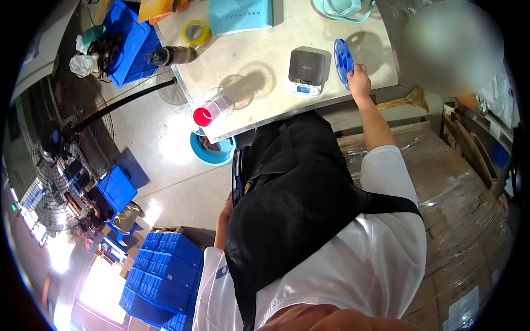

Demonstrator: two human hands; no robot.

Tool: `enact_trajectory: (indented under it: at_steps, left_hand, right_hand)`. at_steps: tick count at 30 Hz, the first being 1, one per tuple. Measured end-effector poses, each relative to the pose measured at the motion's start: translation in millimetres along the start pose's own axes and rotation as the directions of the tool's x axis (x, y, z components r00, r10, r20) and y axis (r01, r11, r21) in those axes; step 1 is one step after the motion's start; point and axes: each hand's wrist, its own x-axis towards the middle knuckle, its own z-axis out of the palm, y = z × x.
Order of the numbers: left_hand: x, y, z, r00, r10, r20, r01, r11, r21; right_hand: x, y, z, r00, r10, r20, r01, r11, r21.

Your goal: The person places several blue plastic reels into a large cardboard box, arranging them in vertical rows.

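Note:
My right hand (360,81) grips the rim of a blue plastic reel (343,62), which stands on edge on the table (259,83). Just left of it lies a small digital scale (307,69) with a dark grey pan and a lit display; nothing rests on the pan. My left hand (224,214) hangs low beside my black apron (298,204). Its fingers are closed at the lower end of a thin, dark blue thing (237,174) seen edge-on, partly hidden by the apron. A clear-sided spool with a red core (207,115) is at the table's near left corner.
On the table are a tape roll (196,33), a light blue booklet (240,15), a dark bottle (175,55) and a pale green strap (345,10). A blue basin (212,155) stands below the corner. Left are a large fan (52,138) and blue crates (165,276); wrapped cartons (458,220) sit right.

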Motion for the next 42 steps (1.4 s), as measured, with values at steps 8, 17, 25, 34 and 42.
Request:
enact_trajectory:
  at_steps: [8, 17, 25, 34, 42]
  left_hand:
    - [-11, -18, 9, 1.0, -0.024, 0.005, 0.024, 0.998, -0.054]
    - [-12, -25, 3, 0.998, -0.056, 0.007, 0.057, 0.995, -0.078]
    - [-14, -22, 7, 0.999, -0.019, -0.028, 0.018, 0.998, -0.055]
    - [-23, -7, 0, 0.998, -0.031, -0.063, 0.035, 0.997, 0.071]
    - [-26, 28, -8, 0.985, 0.054, -0.161, -0.01, 0.965, 0.26]
  right_hand:
    - [19, 8, 0, 0.999, -0.008, 0.041, 0.016, 0.981, -0.191]
    - [15, 18, 26, 0.97, -0.085, 0.228, 0.184, 0.871, -0.456]
    - [-15, 26, 54, 0.965, -0.12, 0.232, 0.225, 0.832, -0.507]
    - [-59, 26, 82, 0.958, -0.075, 0.275, 0.159, 0.942, -0.297]
    - [-39, 43, 141, 0.901, -0.029, 0.433, -0.031, 0.991, 0.13]
